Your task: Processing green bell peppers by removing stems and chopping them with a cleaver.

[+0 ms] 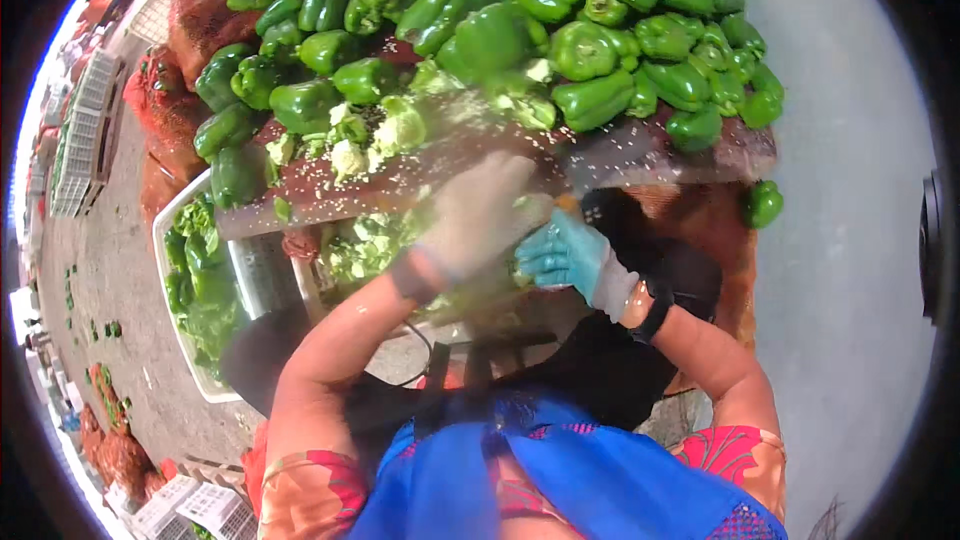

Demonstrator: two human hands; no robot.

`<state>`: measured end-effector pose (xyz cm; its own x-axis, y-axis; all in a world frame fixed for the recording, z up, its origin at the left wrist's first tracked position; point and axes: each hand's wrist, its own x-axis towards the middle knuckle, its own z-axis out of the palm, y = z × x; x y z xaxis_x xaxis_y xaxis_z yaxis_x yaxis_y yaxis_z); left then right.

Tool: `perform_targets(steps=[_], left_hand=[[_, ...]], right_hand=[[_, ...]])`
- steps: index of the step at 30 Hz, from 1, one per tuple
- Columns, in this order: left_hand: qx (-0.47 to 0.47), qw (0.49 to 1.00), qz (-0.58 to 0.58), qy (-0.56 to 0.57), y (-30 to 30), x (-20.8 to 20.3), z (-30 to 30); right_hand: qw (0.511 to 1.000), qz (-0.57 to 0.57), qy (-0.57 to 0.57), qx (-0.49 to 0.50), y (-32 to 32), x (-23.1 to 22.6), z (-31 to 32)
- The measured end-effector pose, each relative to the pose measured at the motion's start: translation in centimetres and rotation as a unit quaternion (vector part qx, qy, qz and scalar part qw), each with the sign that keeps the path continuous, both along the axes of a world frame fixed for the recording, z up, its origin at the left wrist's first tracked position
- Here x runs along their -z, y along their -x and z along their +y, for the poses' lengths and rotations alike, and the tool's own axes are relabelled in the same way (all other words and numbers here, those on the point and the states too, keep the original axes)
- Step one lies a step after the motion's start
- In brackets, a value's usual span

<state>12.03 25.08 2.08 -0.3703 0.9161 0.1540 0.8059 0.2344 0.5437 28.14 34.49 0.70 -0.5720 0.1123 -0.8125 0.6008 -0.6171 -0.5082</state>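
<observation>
My left hand (pixel 478 212), in a beige glove, is smeared by motion over the near edge of the table, so its fingers are unclear. Close beside it my right hand (pixel 572 258), in a teal glove, is closed with its fingers curled round a green bell pepper (pixel 520 278), of which only a sliver shows. A small orange thing (pixel 568 202) peeks out above the right hand; its kind is hidden. Pale cut pepper cores (pixel 400 128) and scattered seeds lie on the brown tabletop (pixel 440 162) just beyond my hands.
Whole green bell peppers (pixel 490 40) are heaped across the table's far side. Left of my legs stands a white crate (pixel 190 360) of cut green peppers. More pale scraps (pixel 372 245) lie below the table edge. Red mesh sacks (pixel 170 130) and stacked crates (pixel 88 130) stand farther left.
</observation>
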Motion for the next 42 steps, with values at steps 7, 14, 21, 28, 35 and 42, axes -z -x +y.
perform_targets(steps=[7,14,21,28,35,42], left_hand=[[0.010,0.978,-0.046,0.203,-4.3,0.5,2.9],[0.008,0.999,-0.001,0.053,-8.0,2.2,2.3],[-0.088,0.970,-0.225,-0.007,-10.0,-1.0,-0.9],[-0.247,0.942,-0.138,-0.180,-0.5,-3.2,-7.9],[-0.374,0.923,0.076,-0.046,9.4,3.6,-10.1],[-0.248,0.968,0.021,-0.011,7.9,4.6,-1.9]], right_hand=[[0.982,-0.019,-0.077,0.174,-2.2,1.9,-0.7],[0.960,0.146,0.019,0.240,-3.0,3.8,0.7],[0.852,0.332,-0.402,0.042,-3.4,5.5,1.5],[0.927,0.285,0.099,0.223,-4.7,2.5,1.9],[0.959,0.198,0.027,0.202,-4.6,1.2,-2.9],[0.960,0.219,-0.055,0.167,-1.3,-2.0,-4.4]])
